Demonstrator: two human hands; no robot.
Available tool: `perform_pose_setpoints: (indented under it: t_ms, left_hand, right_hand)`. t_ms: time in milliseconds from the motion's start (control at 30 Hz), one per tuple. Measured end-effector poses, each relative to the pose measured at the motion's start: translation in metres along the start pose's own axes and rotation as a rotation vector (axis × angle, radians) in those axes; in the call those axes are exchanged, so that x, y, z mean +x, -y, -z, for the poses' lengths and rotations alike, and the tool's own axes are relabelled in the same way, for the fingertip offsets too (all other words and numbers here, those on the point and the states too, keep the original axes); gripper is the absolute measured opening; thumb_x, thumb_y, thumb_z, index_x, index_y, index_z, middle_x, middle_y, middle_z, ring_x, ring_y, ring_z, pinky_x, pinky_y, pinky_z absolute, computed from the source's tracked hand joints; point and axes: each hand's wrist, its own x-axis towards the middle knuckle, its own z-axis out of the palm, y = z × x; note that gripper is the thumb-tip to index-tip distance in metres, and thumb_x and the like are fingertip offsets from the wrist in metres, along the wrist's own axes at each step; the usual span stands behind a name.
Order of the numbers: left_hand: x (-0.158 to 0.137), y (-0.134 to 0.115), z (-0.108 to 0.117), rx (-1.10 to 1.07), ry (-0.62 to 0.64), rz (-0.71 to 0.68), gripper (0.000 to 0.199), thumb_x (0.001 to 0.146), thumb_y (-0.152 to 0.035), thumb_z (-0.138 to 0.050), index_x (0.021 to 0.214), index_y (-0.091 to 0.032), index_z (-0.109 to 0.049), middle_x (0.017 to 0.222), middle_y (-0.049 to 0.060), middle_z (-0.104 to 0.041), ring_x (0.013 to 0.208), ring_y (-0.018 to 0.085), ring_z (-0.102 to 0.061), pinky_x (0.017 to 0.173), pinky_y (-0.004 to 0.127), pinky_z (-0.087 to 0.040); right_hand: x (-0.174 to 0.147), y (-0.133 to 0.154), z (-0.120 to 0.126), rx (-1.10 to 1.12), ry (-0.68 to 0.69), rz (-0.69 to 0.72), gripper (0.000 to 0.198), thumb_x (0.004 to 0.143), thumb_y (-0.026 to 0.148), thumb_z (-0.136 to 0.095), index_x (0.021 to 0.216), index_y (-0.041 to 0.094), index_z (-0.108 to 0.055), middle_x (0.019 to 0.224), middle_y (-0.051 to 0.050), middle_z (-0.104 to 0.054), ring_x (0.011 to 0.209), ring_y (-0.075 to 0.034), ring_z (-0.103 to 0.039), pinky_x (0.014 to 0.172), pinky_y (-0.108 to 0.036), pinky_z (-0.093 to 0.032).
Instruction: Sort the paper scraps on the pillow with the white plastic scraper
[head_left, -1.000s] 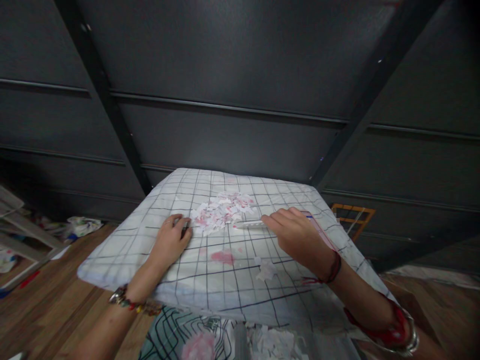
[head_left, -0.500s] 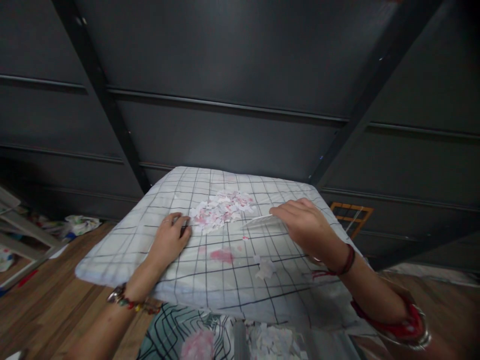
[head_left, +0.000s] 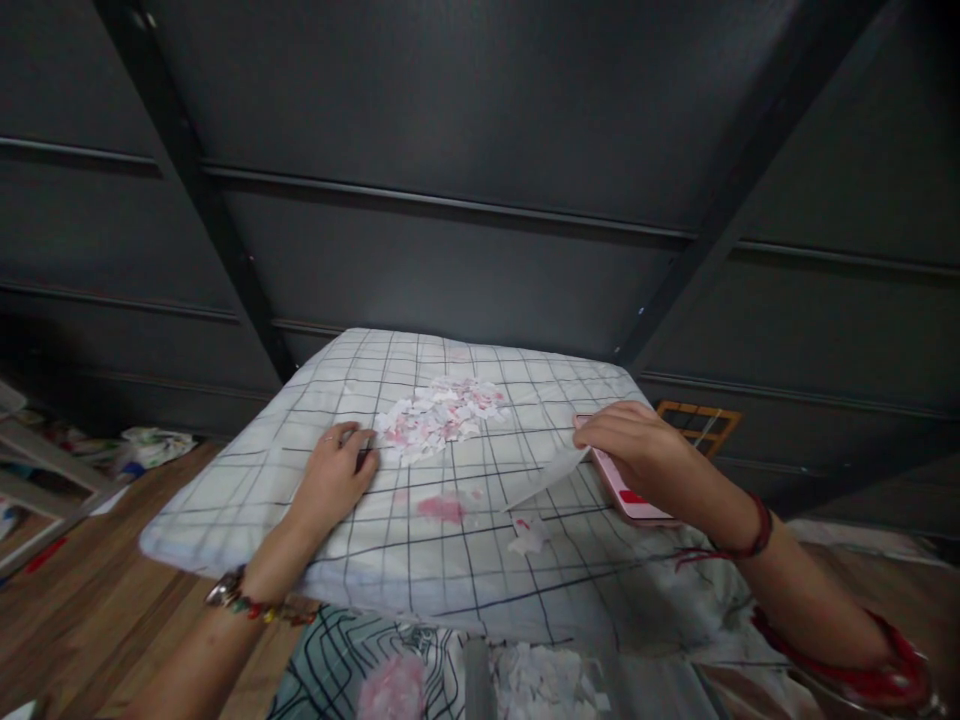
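Note:
My left hand rests on the checked cloth, its fingers loosely spread beside a pile of torn paper scraps, white with pink bits. Between thumb and fingers, my right hand pinches a thin white piece of paper, which slants down to the left toward the cloth. Its lower tip is close to a small cluster of white scraps. Partly hidden under the right hand lies a flat pink-edged object, perhaps a phone. A pink patch shows on the cloth between the hands.
At the near edge stand a clear container of paper scraps and a pink crumpled heap on patterned fabric. A dark panelled wall rises behind the table. An orange frame leans at the right.
My right hand has moved right with the paper, which now tilts downward over the near scraps. The pink-edged object has come into sight under it. My left hand stays nearly still.

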Motion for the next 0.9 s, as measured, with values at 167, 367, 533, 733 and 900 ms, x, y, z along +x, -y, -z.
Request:
perform_pose_setpoints:
  t_ms: [167, 367, 533, 733, 900]
  left_hand:
    - [0.0, 0.0, -0.001, 0.006, -0.01, 0.019, 0.038, 0.086, -0.036, -0.041, 0.105, -0.012, -0.064, 0.115, 0.017, -0.057, 0.109, 0.03, -0.054, 0.098, 0.047, -0.045]
    - [0.0, 0.001, -0.001, 0.011, -0.009, 0.014, 0.039, 0.086, -0.037, -0.041, 0.106, -0.012, -0.064, 0.114, 0.016, -0.057, 0.109, 0.029, -0.054, 0.098, 0.046, -0.046]
    - [0.001, 0.002, -0.001, 0.007, -0.012, 0.003, 0.039, 0.086, -0.037, -0.04, 0.105, -0.012, -0.064, 0.113, 0.017, -0.057, 0.107, 0.03, -0.055, 0.097, 0.047, -0.046]
    - [0.0, 0.001, -0.001, 0.009, -0.022, -0.001, 0.038, 0.086, -0.035, -0.041, 0.105, -0.012, -0.064, 0.113, 0.017, -0.057, 0.107, 0.03, -0.055, 0.097, 0.047, -0.047]
    - [0.0, 0.001, -0.002, 0.013, -0.028, -0.004, 0.039, 0.086, -0.035, -0.04, 0.105, -0.01, -0.064, 0.114, 0.018, -0.057, 0.107, 0.03, -0.055, 0.097, 0.048, -0.046]
  right_hand:
    - [0.015, 0.012, -0.016, -0.085, -0.085, -0.054, 0.035, 0.076, -0.007, -0.039, 0.086, 0.018, -0.062, 0.078, -0.002, -0.068, 0.076, -0.017, -0.059, 0.078, -0.03, -0.041]
    - [0.037, 0.029, -0.033, -0.283, -0.11, -0.033, 0.036, 0.076, -0.007, -0.039, 0.088, 0.017, -0.063, 0.071, -0.002, -0.065, 0.068, -0.017, -0.054, 0.068, -0.03, -0.035]
    - [0.042, 0.041, -0.038, -0.236, -0.078, 0.013, 0.038, 0.078, -0.006, -0.038, 0.098, 0.016, -0.062, 0.072, 0.0, -0.064, 0.069, -0.016, -0.053, 0.068, -0.03, -0.034]
    - [0.04, 0.046, -0.029, -0.142, -0.071, 0.012, 0.042, 0.077, -0.008, -0.036, 0.098, 0.017, -0.062, 0.074, 0.0, -0.064, 0.071, -0.015, -0.052, 0.072, -0.028, -0.035]
    - [0.049, 0.04, -0.036, -0.19, -0.091, -0.009, 0.041, 0.078, -0.007, -0.036, 0.1, 0.016, -0.062, 0.077, -0.002, -0.066, 0.072, -0.016, -0.053, 0.071, -0.03, -0.034]
